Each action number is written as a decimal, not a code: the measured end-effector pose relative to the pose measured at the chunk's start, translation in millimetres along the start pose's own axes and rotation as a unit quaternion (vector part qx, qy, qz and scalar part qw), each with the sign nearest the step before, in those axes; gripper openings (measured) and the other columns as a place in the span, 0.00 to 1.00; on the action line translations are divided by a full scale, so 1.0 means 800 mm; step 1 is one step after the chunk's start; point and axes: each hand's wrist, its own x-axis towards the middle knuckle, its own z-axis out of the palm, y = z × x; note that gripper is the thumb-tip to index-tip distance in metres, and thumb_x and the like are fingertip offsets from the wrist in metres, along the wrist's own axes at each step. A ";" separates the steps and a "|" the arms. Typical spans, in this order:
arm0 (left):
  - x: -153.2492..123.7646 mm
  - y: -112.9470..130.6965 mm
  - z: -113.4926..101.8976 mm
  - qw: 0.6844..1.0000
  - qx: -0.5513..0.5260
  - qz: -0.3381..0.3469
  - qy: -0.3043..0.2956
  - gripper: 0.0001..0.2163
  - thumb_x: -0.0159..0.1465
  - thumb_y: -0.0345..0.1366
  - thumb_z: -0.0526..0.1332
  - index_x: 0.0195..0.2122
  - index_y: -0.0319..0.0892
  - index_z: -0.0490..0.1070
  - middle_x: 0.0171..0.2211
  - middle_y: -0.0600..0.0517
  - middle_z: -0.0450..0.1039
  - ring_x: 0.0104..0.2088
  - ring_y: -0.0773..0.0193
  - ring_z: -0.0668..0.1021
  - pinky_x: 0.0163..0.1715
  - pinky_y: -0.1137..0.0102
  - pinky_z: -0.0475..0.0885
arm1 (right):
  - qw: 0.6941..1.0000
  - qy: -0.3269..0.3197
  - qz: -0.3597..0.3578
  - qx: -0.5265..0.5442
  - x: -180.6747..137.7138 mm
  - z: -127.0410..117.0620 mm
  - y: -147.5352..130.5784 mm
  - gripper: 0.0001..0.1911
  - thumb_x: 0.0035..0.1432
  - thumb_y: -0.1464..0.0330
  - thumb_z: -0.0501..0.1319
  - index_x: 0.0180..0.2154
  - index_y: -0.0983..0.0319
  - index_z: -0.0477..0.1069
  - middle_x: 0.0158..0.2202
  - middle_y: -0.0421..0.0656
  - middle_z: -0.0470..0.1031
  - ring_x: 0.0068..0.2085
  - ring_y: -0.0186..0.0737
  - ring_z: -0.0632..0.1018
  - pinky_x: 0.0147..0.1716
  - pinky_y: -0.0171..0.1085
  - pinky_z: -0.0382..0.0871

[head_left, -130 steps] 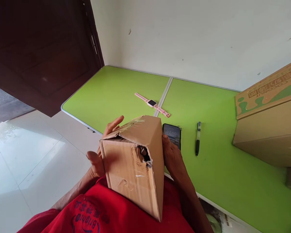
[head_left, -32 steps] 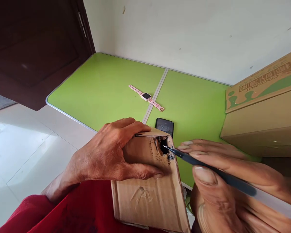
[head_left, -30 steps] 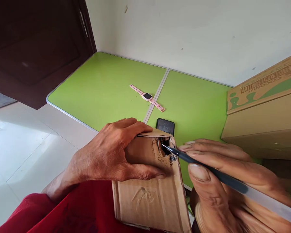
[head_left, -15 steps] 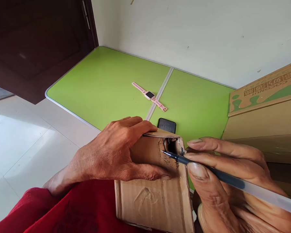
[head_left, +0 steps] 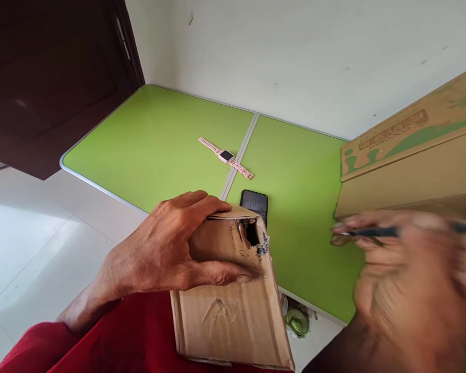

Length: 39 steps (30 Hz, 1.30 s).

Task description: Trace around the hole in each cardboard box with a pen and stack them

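My left hand (head_left: 159, 248) is wrapped round the top of a small cardboard box (head_left: 229, 321), its thumb along the near side. A ragged hole (head_left: 252, 233) edged with black ink marks opens at the box's upper right corner. Off to the right, my right hand (head_left: 407, 280) grips a dark pen (head_left: 384, 231) with a pale rear part, its tip pointing left and apart from the box. Motion blurs the right hand, and its exact finger positions are smeared.
A green folding table (head_left: 147, 140) carries a pink smartwatch (head_left: 227, 156) and a black phone (head_left: 255, 202), partly behind the box. A large printed carton (head_left: 404, 166) stands at the right. A greenish round object (head_left: 297, 322) lies on the floor below the table edge.
My right hand has pulled the pen away from the hole, out to the right. The left hand still holds the box, and the view has shifted slightly.
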 end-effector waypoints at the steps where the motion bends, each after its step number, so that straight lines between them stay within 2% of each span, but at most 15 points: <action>1: 0.000 0.001 0.000 1.000 0.001 -0.002 0.002 0.28 0.64 0.56 0.76 0.60 0.47 0.78 0.50 0.48 0.82 0.44 0.57 0.84 0.42 0.64 0.76 | 0.995 -0.023 0.049 -0.081 0.018 -0.002 0.019 0.13 0.67 0.54 0.56 0.33 0.53 0.63 0.30 0.46 0.74 0.31 0.51 0.78 0.36 0.48 0.72; 2: -0.001 0.002 0.000 1.000 0.002 -0.005 0.006 0.28 0.64 0.55 0.77 0.59 0.46 0.78 0.50 0.49 0.82 0.45 0.56 0.84 0.43 0.64 0.76 | 0.967 -0.112 0.090 -0.211 0.033 -0.003 0.040 0.15 0.69 0.55 0.53 0.30 0.53 0.63 0.27 0.45 0.74 0.30 0.49 0.77 0.35 0.46 0.70; 3: -0.001 0.002 -0.001 1.000 0.001 -0.009 0.008 0.28 0.64 0.55 0.77 0.59 0.46 0.78 0.51 0.49 0.82 0.46 0.56 0.84 0.43 0.65 0.77 | 0.943 -0.160 0.113 -0.268 0.047 -0.002 0.060 0.17 0.69 0.58 0.56 0.27 0.54 0.63 0.25 0.45 0.73 0.28 0.48 0.75 0.33 0.45 0.66; 6: -0.002 0.003 -0.001 1.000 -0.002 -0.022 0.006 0.29 0.64 0.56 0.76 0.60 0.46 0.77 0.52 0.49 0.82 0.46 0.57 0.84 0.43 0.65 0.77 | 0.903 -0.209 0.131 -0.352 0.066 0.010 0.110 0.20 0.68 0.62 0.61 0.22 0.54 0.60 0.22 0.44 0.69 0.29 0.49 0.73 0.31 0.43 0.58; 8: -0.002 0.003 -0.001 1.000 -0.002 -0.028 0.005 0.29 0.64 0.57 0.75 0.60 0.48 0.77 0.52 0.49 0.82 0.46 0.57 0.84 0.43 0.66 0.78 | 0.878 -0.236 0.138 -0.392 0.064 0.022 0.128 0.20 0.70 0.62 0.60 0.24 0.56 0.65 0.26 0.47 0.73 0.33 0.52 0.75 0.31 0.42 0.56; 11: -0.002 0.004 -0.001 1.000 0.001 -0.030 0.007 0.28 0.64 0.57 0.75 0.60 0.48 0.77 0.52 0.49 0.82 0.47 0.56 0.84 0.43 0.66 0.78 | 0.847 -0.266 0.150 -0.436 0.055 0.035 0.135 0.19 0.76 0.60 0.56 0.33 0.60 0.75 0.38 0.54 0.81 0.41 0.58 0.80 0.31 0.42 0.56; 15: -0.001 0.004 -0.001 0.999 0.004 -0.030 0.009 0.27 0.64 0.57 0.75 0.59 0.49 0.77 0.52 0.49 0.82 0.47 0.56 0.85 0.44 0.66 0.78 | 0.826 -0.276 0.157 -0.467 0.049 0.037 0.122 0.20 0.80 0.58 0.54 0.45 0.64 0.79 0.48 0.60 0.82 0.49 0.63 0.82 0.34 0.44 0.60; 19: -0.003 0.003 0.000 1.000 0.007 -0.021 0.016 0.27 0.64 0.56 0.76 0.60 0.50 0.77 0.52 0.51 0.82 0.47 0.57 0.84 0.44 0.67 0.78 | 0.832 -0.263 0.144 -0.467 0.030 0.040 0.097 0.24 0.82 0.53 0.55 0.56 0.67 0.73 0.51 0.59 0.82 0.52 0.64 0.82 0.39 0.45 0.66; 22: -0.004 0.003 0.001 1.000 0.002 -0.023 0.018 0.26 0.65 0.54 0.76 0.60 0.51 0.77 0.51 0.52 0.82 0.47 0.59 0.84 0.45 0.68 0.78 | 0.842 -0.295 0.119 -0.435 -0.003 0.058 0.075 0.27 0.78 0.47 0.61 0.56 0.64 0.73 0.53 0.53 0.81 0.53 0.59 0.82 0.42 0.45 0.69; 25: -0.005 0.002 0.001 1.000 -0.006 -0.024 0.020 0.26 0.64 0.51 0.77 0.60 0.52 0.77 0.52 0.53 0.82 0.47 0.60 0.84 0.45 0.69 0.78 | 0.848 -0.307 0.109 -0.418 -0.034 0.083 0.061 0.28 0.74 0.51 0.67 0.58 0.70 0.72 0.60 0.60 0.76 0.60 0.63 0.78 0.46 0.46 0.72; 28: -0.007 0.001 0.001 1.000 -0.009 -0.023 0.017 0.26 0.64 0.50 0.78 0.60 0.53 0.77 0.52 0.54 0.82 0.48 0.60 0.84 0.45 0.69 0.78 | 0.862 -0.289 0.120 -0.399 -0.043 0.096 0.060 0.29 0.72 0.57 0.70 0.59 0.74 0.70 0.61 0.67 0.72 0.64 0.68 0.75 0.51 0.48 0.73; 32: -0.007 0.000 0.001 0.999 -0.013 -0.025 0.020 0.26 0.64 0.52 0.77 0.60 0.51 0.77 0.52 0.52 0.82 0.48 0.58 0.85 0.45 0.67 0.78 | 0.891 -0.263 0.162 -0.333 -0.029 0.092 0.074 0.34 0.61 0.56 0.76 0.55 0.74 0.71 0.55 0.70 0.77 0.56 0.73 0.80 0.48 0.51 0.74; 36: -0.006 -0.003 0.001 1.000 -0.017 -0.017 0.020 0.26 0.64 0.52 0.77 0.59 0.49 0.77 0.51 0.51 0.82 0.47 0.58 0.85 0.45 0.67 0.78 | 0.926 -0.277 0.194 -0.167 -0.023 0.085 0.094 0.18 0.58 0.54 0.70 0.38 0.63 0.78 0.39 0.54 0.84 0.45 0.62 0.84 0.44 0.46 0.74; 39: -0.007 -0.005 0.001 1.000 -0.014 -0.010 0.025 0.26 0.65 0.53 0.76 0.59 0.49 0.77 0.51 0.52 0.82 0.47 0.59 0.84 0.45 0.67 0.78 | 0.933 -0.278 0.226 -0.003 -0.029 0.080 0.107 0.22 0.49 0.49 0.70 0.35 0.61 0.78 0.36 0.48 0.84 0.42 0.58 0.83 0.44 0.46 0.77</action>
